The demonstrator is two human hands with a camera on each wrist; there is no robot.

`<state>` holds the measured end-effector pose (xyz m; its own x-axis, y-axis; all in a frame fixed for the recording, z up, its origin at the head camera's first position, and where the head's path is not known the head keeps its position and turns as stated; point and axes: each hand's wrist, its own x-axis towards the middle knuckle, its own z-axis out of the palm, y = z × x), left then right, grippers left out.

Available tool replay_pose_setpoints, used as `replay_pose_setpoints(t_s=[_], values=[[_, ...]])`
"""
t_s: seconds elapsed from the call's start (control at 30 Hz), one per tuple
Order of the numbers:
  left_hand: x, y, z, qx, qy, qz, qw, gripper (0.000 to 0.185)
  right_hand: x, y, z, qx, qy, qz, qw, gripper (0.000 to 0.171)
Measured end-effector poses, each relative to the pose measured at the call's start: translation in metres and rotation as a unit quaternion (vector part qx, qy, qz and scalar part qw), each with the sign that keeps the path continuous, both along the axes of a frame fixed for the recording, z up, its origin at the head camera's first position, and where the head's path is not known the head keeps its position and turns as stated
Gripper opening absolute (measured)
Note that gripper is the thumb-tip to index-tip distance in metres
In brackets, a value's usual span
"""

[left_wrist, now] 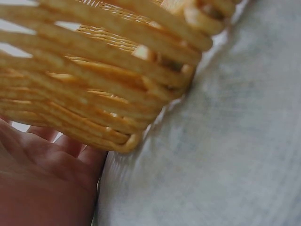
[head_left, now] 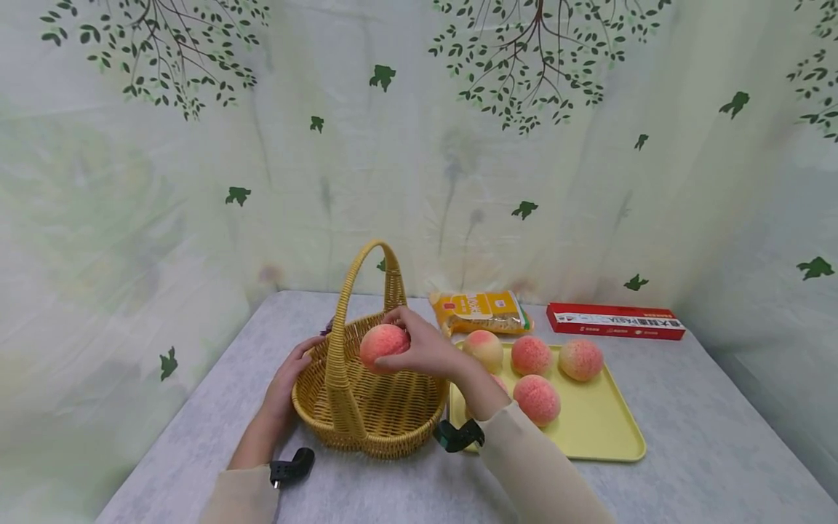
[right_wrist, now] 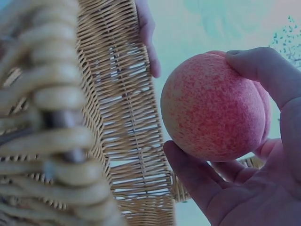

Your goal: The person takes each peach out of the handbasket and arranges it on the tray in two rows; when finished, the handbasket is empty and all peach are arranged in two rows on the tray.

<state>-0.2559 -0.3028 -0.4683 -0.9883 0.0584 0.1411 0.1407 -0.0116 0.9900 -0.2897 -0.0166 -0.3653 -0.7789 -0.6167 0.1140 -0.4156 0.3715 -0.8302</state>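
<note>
A pink-red peach (head_left: pixel 382 345) is pinched between the thumb and fingers of my right hand (head_left: pixel 422 346), above the inside of a woven basket (head_left: pixel 393 445) with a tall arched handle. In the right wrist view the peach (right_wrist: pixel 214 106) is seen close up, apart from the weave. My left hand (head_left: pixel 283 378) rests against the basket's left side near the rim. Its fairly straight fingers (left_wrist: pixel 70 143) touch the outer weave in the left wrist view, their tips hidden there. Several more peaches (head_left: pixel 537 399) lie on a yellow tray (head_left: pixel 602 429), one partly behind my right forearm.
An orange pasta bag (head_left: pixel 481 313) lies behind the tray. To its right is a long red pasta box (head_left: pixel 615 322). A small dark purple thing (head_left: pixel 326 329) shows beside the basket's far left rim. A leaf-printed curtain (head_left: pixel 419 160) hangs behind the table.
</note>
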Motion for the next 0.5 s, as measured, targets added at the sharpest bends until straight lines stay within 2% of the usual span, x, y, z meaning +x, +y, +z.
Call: replay_pose_setpoints(t_s=[0.3,0.5], values=[[0.000,-0.001,0.000,0.004,0.000,-0.006,1.0000,0.039,0.009,0.010,-0.002,-0.041,0.005,-0.006,0.999,0.062],[-0.001,-0.001,-0.003,0.011,0.012,-0.015,0.9998,0.037,0.015,0.020,-0.005,-0.052,0.006,-0.015,0.999,0.062]])
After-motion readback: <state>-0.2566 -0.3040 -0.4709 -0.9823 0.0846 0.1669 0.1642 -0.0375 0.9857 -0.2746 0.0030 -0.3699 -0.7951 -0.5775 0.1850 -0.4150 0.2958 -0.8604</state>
